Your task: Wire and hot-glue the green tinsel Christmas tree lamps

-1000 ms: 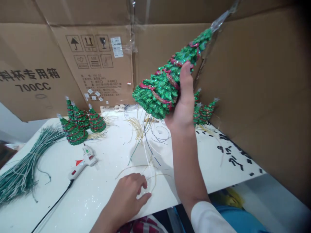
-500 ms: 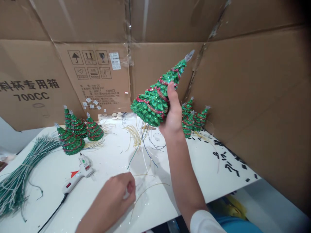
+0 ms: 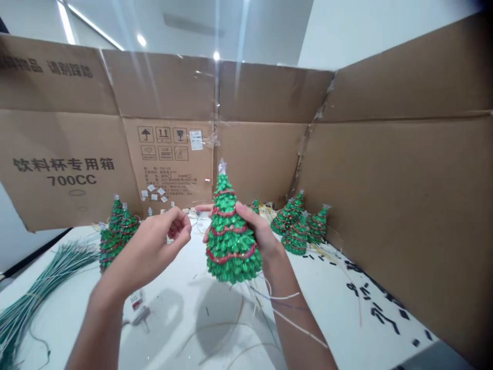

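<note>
A small green Christmas tree (image 3: 233, 236) with red garlands and a clear tip is held upright above the table. My right hand (image 3: 262, 231) is closed around it from the right side, thumb in front and fingertips showing behind its left edge. Thin white and coloured wires (image 3: 285, 303) trail from under its base, across my right forearm. Just left of the tree, my left hand (image 3: 164, 241) hovers with its fingers curled in, and nothing shows in them. Below that hand lies a glue gun (image 3: 137, 308), partly covered by my left arm.
More small trees stand on the right (image 3: 296, 234) and on the left (image 3: 115, 231) of the white table (image 3: 173, 339). A bundle of green wires (image 3: 42, 293) lies at the left. Black bits (image 3: 381, 316) are scattered along the right edge. Cardboard walls (image 3: 258, 159) enclose the back and right.
The tree has gone from tilted to upright, with its front turned toward me, and sits lower against the walls. My left hand has risen from the table toward it. The view has tipped upward.
</note>
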{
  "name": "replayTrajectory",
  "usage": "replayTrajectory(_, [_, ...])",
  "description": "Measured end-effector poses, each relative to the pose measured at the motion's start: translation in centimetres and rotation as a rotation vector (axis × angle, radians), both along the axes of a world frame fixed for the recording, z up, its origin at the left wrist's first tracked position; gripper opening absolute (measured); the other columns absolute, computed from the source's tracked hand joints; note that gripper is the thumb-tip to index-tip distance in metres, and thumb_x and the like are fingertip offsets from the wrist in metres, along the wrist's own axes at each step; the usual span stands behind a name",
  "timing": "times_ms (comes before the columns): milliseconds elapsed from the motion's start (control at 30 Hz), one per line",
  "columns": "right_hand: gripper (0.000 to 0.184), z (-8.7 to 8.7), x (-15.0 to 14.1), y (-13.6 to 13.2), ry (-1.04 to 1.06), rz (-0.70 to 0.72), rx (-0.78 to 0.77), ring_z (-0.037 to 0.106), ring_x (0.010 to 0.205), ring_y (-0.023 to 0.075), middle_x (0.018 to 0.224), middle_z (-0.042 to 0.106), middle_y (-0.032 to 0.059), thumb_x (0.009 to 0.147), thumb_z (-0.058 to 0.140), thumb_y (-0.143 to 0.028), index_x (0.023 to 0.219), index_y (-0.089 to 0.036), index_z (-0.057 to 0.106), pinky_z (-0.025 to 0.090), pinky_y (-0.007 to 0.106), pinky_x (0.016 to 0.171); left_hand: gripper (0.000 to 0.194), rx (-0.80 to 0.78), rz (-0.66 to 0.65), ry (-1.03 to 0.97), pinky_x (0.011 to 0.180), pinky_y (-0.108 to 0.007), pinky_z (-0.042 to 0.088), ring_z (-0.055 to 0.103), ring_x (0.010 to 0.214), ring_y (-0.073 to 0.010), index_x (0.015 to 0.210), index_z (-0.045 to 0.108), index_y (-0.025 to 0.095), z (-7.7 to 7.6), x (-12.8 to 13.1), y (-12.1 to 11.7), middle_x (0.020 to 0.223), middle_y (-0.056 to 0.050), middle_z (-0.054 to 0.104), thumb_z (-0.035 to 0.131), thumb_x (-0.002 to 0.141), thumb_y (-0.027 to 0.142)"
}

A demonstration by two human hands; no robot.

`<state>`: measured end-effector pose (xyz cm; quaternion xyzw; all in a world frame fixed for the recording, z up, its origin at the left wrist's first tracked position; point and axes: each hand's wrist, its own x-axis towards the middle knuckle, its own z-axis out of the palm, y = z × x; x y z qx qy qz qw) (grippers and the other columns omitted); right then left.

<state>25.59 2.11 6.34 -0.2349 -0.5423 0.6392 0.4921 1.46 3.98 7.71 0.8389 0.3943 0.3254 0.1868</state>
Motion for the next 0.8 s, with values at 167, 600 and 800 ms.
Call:
replayTrajectory(167, [0.055,-1.6,-2.3,1.7,0.009,0.025,-0.017,0.077,0.069,0.0259,0.078,0.08,0.0076,0.088,0.075,-0.068,0.109,-0.018,0.077,0.066,0.042,0.074,0.036,0.006,0.022,-0.266,0.068,-0.029,0.041,0.054,0.076,-0.0165,0.097,0.058,0.024,-1.2,0.6,1.3,0.086,0.001,0.062,0.049,0.111,0.056])
replayTrajectory(600, [0.059,-2.6,-3.1,2.0,0.097,0.264,-0.023,0.079,0.083,0.0323,0.083,0.08,0.0128,0.083,0.073,-0.076,0.099,-0.019,0.075,0.067,0.046,0.072,0.038,-0.179,0.014,-0.536,0.079,-0.031,0.047,0.062,0.089,-0.0194,0.121,0.059,0.026,-1.8,-0.4,1.8,0.099,-0.002,0.07,0.056,0.107,0.062])
replayTrajectory(800, [0.067,-0.7,-1.4,0.7,0.123,-0.028,-0.016,0.08,0.086,0.0315,0.092,0.082,0.0141,0.093,0.057,-0.08,0.111,-0.019,0.079,0.067,0.049,0.083,0.039,-0.28,-0.276,-0.073,0.076,-0.031,0.044,0.064,0.088,-0.0189,0.101,0.071,0.025,-1.1,-1.4,0.9,0.093,-0.002,0.074,0.051,0.11,0.057])
